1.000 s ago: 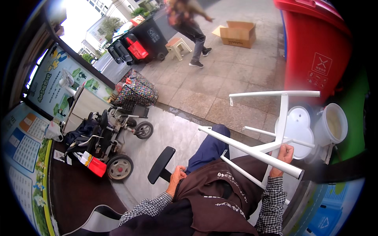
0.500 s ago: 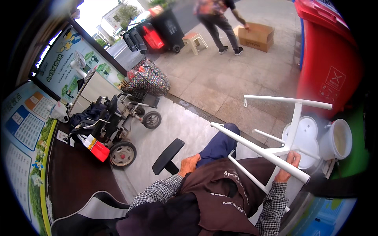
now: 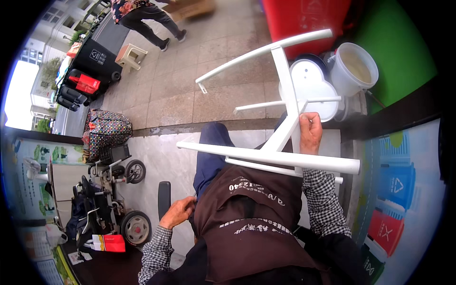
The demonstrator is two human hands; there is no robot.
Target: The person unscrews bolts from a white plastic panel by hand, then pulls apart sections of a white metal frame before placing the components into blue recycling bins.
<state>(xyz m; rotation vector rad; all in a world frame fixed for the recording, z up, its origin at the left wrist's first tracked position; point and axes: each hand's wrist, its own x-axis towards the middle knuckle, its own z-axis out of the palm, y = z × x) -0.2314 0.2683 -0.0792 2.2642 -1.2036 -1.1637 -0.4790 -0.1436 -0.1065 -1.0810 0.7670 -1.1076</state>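
A white tubular metal frame [image 3: 266,154], with long side tubes, a broad crosspiece and thinner rods, lies tilted over my lap. My right hand [image 3: 309,133] is closed on it by the crosspiece, its fingertips partly hidden. Beside my left thigh, my left hand [image 3: 177,213] rests against the dark blue trousers [image 3: 209,147] with loosely bent fingers and nothing visible in it. A brown apron [image 3: 251,209] with white print covers my lap under the frame.
Past the frame stand a white rounded stool seat [image 3: 311,88], a white bucket [image 3: 354,70] and a red bin [image 3: 304,21]. At left are a wheelchair [image 3: 109,199], a dotted bag [image 3: 108,130], a small stool [image 3: 130,57] and black bins [image 3: 92,61]. A person [image 3: 149,19] stands near a cardboard box [image 3: 192,8].
My view has swung right, so the surroundings shift left. The white frame is turned differently, and my right hand now sits by its crosspiece rather than around the near tube. My left hand stays by my thigh.
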